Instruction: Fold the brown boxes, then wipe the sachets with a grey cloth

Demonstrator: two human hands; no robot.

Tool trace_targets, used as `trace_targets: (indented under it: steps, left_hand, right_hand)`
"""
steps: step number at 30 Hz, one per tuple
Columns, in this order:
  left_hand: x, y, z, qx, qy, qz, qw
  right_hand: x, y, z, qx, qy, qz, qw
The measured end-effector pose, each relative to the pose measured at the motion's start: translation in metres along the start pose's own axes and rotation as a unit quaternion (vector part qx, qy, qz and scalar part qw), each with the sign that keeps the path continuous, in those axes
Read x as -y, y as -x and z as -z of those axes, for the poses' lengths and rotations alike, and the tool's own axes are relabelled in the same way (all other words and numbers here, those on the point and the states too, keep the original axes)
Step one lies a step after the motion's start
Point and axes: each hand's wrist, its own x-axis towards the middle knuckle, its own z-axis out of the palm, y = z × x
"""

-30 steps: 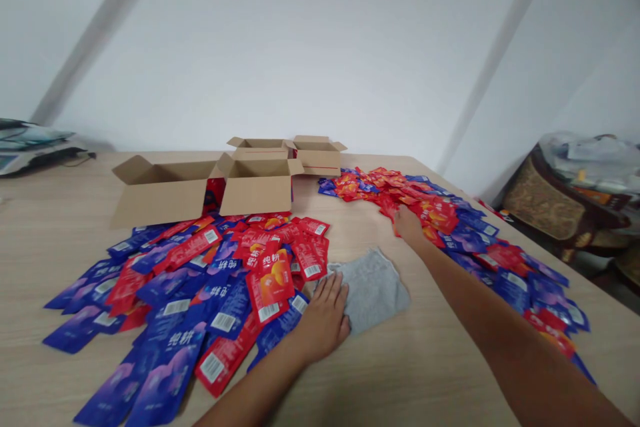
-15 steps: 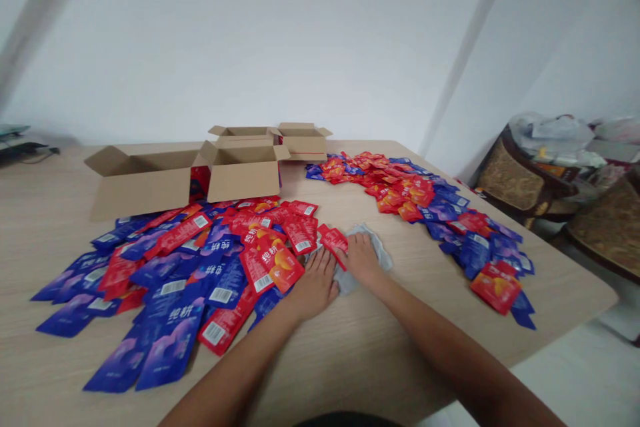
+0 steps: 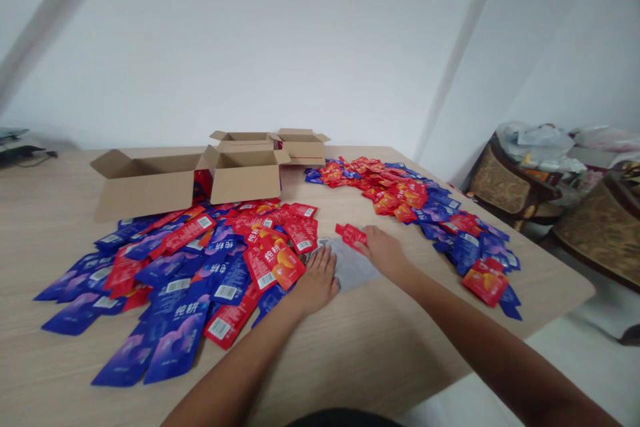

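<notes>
My left hand (image 3: 319, 283) lies flat with its fingers stretched over the left side of a grey cloth (image 3: 354, 269) on the table. In my right hand (image 3: 385, 250) is a small red pouch (image 3: 351, 236), gripped at its right end just above the cloth's far right part. To the left of my left hand spreads a loose heap of red pouches (image 3: 274, 260) and blue pouches (image 3: 175, 340), several with barcodes showing. Part of the held pouch is hidden behind my right fingers.
Open cardboard boxes stand behind the left heap, the nearest being a wide box (image 3: 145, 193) and a smaller box (image 3: 246, 183). A second pile of red and blue pouches (image 3: 405, 193) curves along the table's right side. Chairs (image 3: 510, 177) with plastic bags stand beyond the right edge.
My right hand has lifted off the cloth and moved right, with the red pouch now in its fingers. The cloth lies flatter. My left hand has stayed in place.
</notes>
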Motion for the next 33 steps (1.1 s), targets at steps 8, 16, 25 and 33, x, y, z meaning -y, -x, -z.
trace_targets:
  steps: [8,16,25,33]
  left_hand:
    - [-0.005,0.000,0.005,-0.016,0.001,-0.002,1.000]
    - [0.003,0.001,-0.004,0.005,0.003,-0.001,1.000]
    - [-0.001,0.001,0.002,-0.007,0.020,-0.001,1.000]
    - [-0.003,0.002,0.017,0.019,0.047,-0.020,0.999]
  right_hand:
    - [0.050,0.017,-0.033,-0.016,-0.061,0.121,0.991]
    - [0.001,-0.009,-0.052,-0.027,0.024,0.024,0.999]
    - [-0.003,-0.031,-0.006,0.002,-0.130,-0.020,0.991]
    - [0.041,-0.013,-0.028,0.048,-0.119,0.134,0.983]
